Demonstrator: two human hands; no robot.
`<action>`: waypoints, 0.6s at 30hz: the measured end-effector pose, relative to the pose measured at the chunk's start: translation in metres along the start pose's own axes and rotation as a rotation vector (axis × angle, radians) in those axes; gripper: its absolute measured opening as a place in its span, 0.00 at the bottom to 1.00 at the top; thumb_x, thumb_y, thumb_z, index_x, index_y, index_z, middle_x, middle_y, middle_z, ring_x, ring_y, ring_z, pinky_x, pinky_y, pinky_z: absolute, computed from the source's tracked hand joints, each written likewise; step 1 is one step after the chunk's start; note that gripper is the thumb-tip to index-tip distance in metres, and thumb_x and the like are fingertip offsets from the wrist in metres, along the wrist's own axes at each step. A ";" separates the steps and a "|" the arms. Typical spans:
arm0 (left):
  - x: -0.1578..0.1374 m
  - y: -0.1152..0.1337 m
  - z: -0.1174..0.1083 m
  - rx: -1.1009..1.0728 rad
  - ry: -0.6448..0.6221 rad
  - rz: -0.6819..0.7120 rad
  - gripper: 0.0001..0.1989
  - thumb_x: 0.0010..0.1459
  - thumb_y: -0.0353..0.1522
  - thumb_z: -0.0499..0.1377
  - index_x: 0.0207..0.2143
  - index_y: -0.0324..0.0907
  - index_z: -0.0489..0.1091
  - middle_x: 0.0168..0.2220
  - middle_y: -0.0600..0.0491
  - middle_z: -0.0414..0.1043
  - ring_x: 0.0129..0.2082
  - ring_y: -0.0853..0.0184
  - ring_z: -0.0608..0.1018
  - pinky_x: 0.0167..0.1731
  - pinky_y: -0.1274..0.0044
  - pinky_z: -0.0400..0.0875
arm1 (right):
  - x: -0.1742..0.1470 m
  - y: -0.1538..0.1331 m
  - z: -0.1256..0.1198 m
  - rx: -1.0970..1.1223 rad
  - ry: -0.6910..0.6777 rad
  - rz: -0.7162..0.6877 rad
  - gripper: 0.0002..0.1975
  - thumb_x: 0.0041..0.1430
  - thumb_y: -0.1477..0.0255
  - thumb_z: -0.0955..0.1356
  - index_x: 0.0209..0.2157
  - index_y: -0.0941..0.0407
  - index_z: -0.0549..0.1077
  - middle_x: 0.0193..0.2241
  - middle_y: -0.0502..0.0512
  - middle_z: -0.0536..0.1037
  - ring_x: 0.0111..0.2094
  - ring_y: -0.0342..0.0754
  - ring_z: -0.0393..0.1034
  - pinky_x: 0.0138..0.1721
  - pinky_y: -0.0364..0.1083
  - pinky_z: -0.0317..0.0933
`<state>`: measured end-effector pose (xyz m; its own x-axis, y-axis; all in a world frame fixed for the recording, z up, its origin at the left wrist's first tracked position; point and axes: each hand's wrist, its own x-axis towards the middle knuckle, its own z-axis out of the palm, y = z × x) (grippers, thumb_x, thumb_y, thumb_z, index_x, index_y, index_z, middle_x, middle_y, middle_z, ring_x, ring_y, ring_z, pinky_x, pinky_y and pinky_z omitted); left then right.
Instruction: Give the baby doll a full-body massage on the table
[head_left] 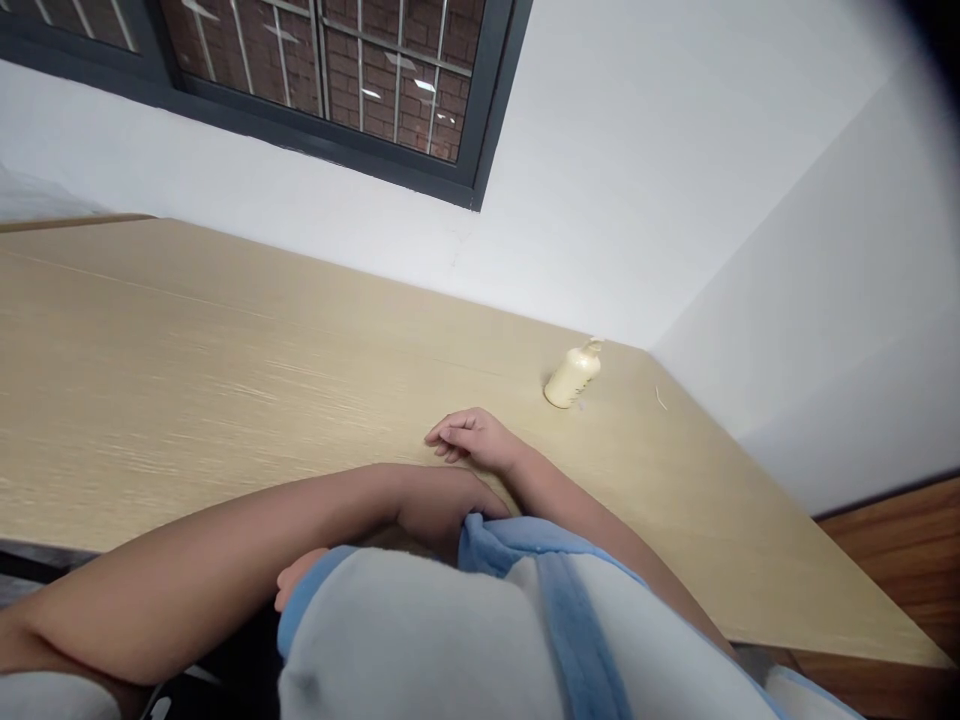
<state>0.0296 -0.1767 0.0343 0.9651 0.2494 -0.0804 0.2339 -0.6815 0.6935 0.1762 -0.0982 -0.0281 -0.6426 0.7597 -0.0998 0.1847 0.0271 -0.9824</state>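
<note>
My left hand reaches in from the lower left and bends down over a white and light-blue fleece bundle at the table's near edge. Its fingers are hidden in the blue edge of the fabric, which it appears to grip. A small pinkish rounded part sticks out of a blue cuff on the bundle's left side. My right hand lies palm down on the wooden table just beyond, fingers loosely curled and pointing left, holding nothing.
A cream pump bottle stands near the table's far right corner, with a small pale scrap beside it. White walls close the far and right sides. A dark-framed barred window is above.
</note>
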 end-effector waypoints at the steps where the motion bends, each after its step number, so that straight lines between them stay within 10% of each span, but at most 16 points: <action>1: -0.001 -0.002 0.001 -0.007 -0.007 0.010 0.12 0.50 0.27 0.61 0.39 0.42 0.73 0.38 0.53 0.77 0.35 0.63 0.75 0.35 0.75 0.66 | 0.001 0.002 -0.001 0.003 0.024 -0.044 0.18 0.55 0.59 0.70 0.37 0.60 0.80 0.31 0.57 0.81 0.29 0.43 0.74 0.34 0.43 0.69; 18: -0.003 -0.006 0.003 -0.068 0.020 0.037 0.09 0.48 0.26 0.61 0.34 0.42 0.73 0.32 0.56 0.75 0.31 0.66 0.73 0.31 0.76 0.65 | -0.006 -0.007 0.005 -0.321 0.123 -0.223 0.15 0.55 0.73 0.63 0.29 0.58 0.82 0.29 0.54 0.82 0.32 0.44 0.74 0.38 0.43 0.67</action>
<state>0.0262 -0.1757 0.0283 0.9702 0.2391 -0.0404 0.1892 -0.6421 0.7429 0.1754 -0.1059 -0.0216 -0.6032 0.7836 0.1490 0.2856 0.3866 -0.8769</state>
